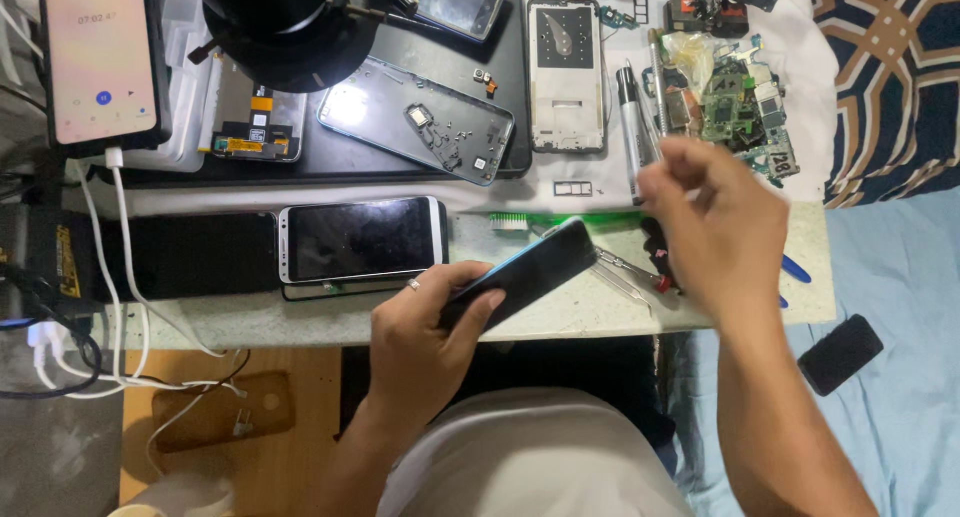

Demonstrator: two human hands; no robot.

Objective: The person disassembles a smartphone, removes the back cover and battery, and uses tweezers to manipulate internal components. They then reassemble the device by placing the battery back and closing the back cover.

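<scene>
Left hand (425, 327) grip clasps dark phone (525, 272), tilted over table edge (300, 322); right hand (715, 227) blurred, grip unclear.

Glossy glass phone (520, 274) (smooth), matt stone worktop (300, 317).

Pale worktable (300, 322), wooden floor (290, 457)

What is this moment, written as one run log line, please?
left hand: holds dark phone, tilted over bench edge | right hand: raised over tools, blurred, grip unclear | white-framed phone: flat on bench
</scene>
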